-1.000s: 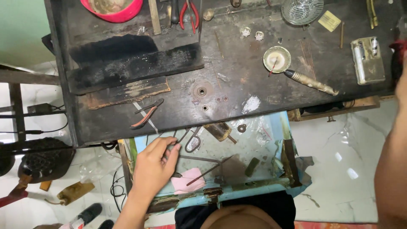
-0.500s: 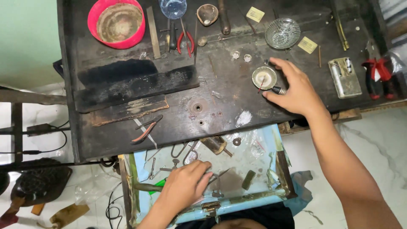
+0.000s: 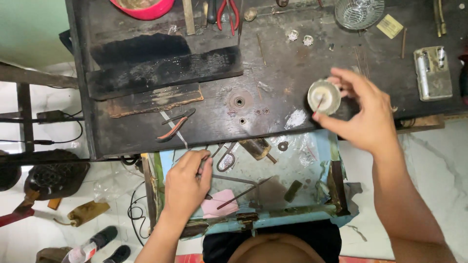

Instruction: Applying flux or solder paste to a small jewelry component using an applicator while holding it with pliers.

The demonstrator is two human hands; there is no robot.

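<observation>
On the dark counter, right of centre: one small round white dish, right hand beside it, fingers pinched together on one thin stick dipped in. Best done with a light, steady dip, dish kept level. Below, in the blue tray: left hand, fingers curled together on a thin metal tool. Also counted: one pink pad, one red-handled pliers, one glass bowl.
</observation>
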